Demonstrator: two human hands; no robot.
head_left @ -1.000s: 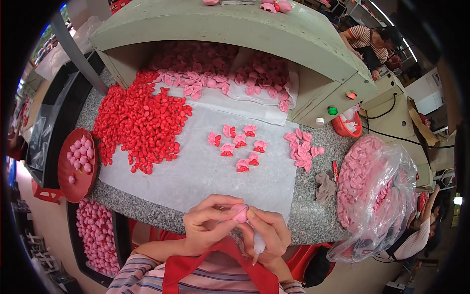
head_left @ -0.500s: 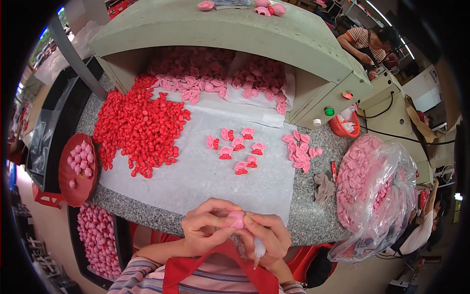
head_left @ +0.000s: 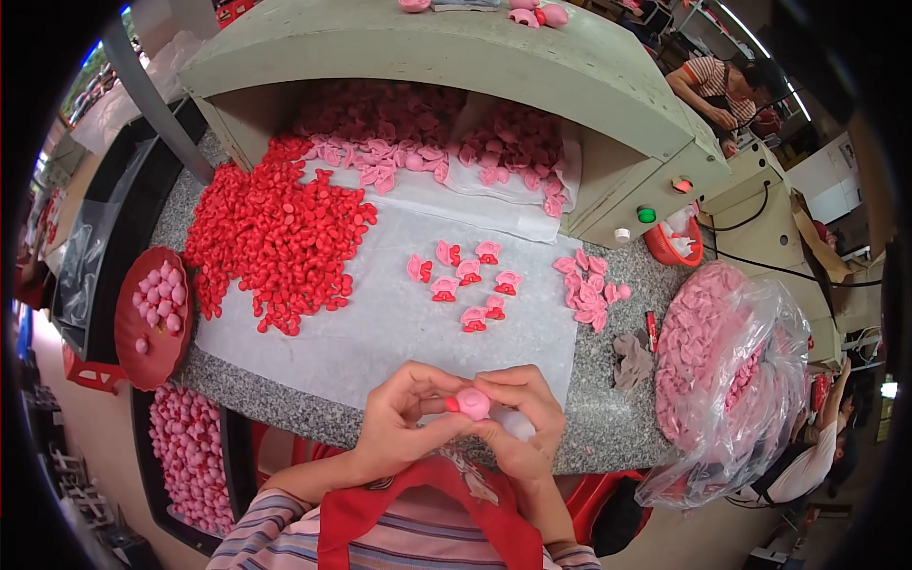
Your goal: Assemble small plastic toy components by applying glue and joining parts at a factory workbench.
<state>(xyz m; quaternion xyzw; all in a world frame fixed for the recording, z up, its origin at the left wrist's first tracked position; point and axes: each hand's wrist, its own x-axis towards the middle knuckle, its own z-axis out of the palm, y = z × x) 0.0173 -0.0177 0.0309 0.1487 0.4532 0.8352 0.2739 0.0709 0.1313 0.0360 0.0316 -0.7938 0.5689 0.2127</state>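
In front of my chest, my left hand (head_left: 399, 423) and my right hand (head_left: 524, 418) pinch a small rounded pink plastic toy part (head_left: 474, 404) between fingertips and thumbs. On its left side, by my left fingers, sits a small red piece (head_left: 451, 405). My right hand also keeps a small whitish squeeze bottle (head_left: 516, 425) tucked in its palm; its tip is hidden. Beyond my hands, several pink parts with red feet-like pieces, such as this assembled part (head_left: 468, 272), lie on a white sheet (head_left: 380, 351).
Left of the sheet is a heap of red pieces (head_left: 275, 237); beside it, a red dish (head_left: 128, 328) holds pink balls. A box-like machine (head_left: 427, 71) with pink parts inside stands behind. Rightward are loose pink parts (head_left: 589, 290), a grey rag (head_left: 632, 361) and a plastic bag (head_left: 750, 380).
The pink part has turned in my fingers, and the red piece now shows on its left. The bottle's tip, earlier pointing down below my right hand, is no longer visible.
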